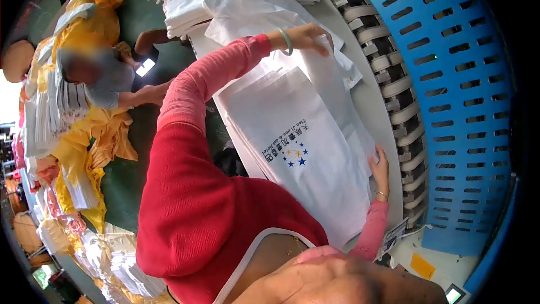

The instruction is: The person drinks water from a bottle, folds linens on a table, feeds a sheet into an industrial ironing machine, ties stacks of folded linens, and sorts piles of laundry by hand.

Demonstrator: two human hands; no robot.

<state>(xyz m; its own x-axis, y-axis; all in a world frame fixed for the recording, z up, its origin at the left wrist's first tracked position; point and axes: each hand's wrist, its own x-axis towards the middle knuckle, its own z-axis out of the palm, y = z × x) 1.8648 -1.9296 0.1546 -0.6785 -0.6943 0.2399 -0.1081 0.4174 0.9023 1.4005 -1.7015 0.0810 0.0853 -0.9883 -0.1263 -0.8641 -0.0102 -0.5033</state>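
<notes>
White pillowcases (pixel 281 112) lie stacked on a pale table, with a blue hotel name and stars printed on the top one. At the upper end, my left hand (pixel 306 39), with a pale green bangle at the wrist, is closed on a thin white pillowcase (pixel 326 73) that drapes loosely along the pile's far side. My right hand (pixel 380 174) touches the pile's right edge lower down. Its visible fingers are stretched and apart; part of the hand is hidden by the cloth edge.
Folded white linen (pixel 191 5) is piled at the table's upper end. Rollers with white bands (pixel 388 67) and a slotted blue guard (pixel 427 56) run along the far side. At left, a seated person (pixel 104 76) holds a lit phone (pixel 145 67) beside heaped yellow and white cloth (pixel 79 146).
</notes>
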